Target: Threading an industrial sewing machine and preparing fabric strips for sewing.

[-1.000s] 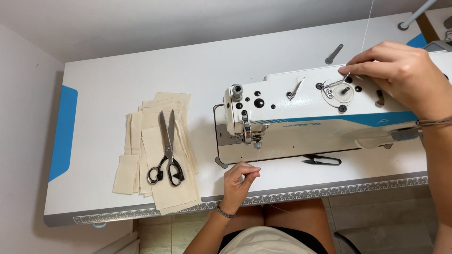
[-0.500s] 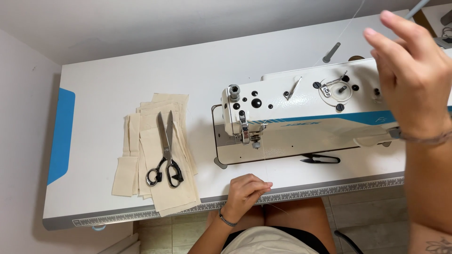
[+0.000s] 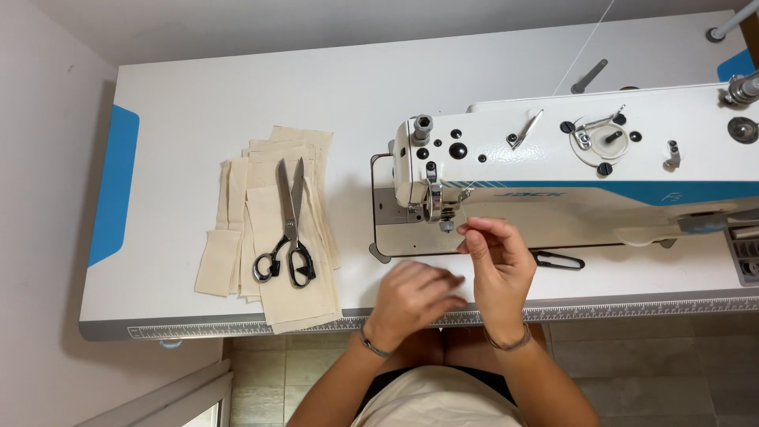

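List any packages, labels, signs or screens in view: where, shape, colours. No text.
No packages, signs or screens.
Maker's mark: small dark lettering on the blue stripe along the front of the white sewing machine, right of the needle.
Second mark: small, pale, further right on the same stripe.
Ruler strip: long grey printed scale along the table's front edge, left of the left hand.
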